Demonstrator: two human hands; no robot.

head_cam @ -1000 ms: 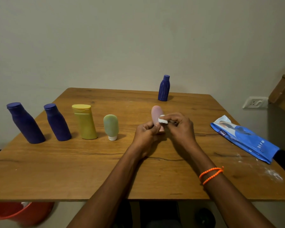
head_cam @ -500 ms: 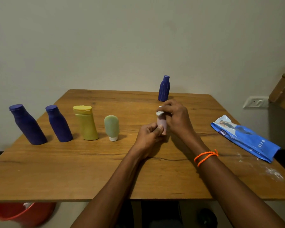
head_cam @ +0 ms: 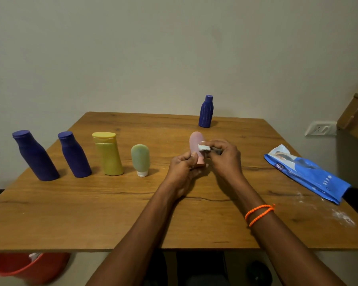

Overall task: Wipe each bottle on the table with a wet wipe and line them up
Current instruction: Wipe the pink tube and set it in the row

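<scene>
Wipe (head_cam: 204, 148) lower on pink bottle (head_cam: 196, 144)

Both forearms are bare, with no sleeves in view. Two orange beaded bracelets (head_cam: 259, 214) circle the right wrist, lower right of centre.

Lone bottle (head_cam: 205, 111) behind row (head_cam: 108, 154), seemingly.

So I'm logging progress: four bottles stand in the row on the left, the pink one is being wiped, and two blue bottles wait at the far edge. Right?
Not quite. The head view shows only one blue bottle at the far edge. The rest holds: four in the row, and the left hand grips the pink bottle while the right hand rubs it with the wet wipe.
</scene>
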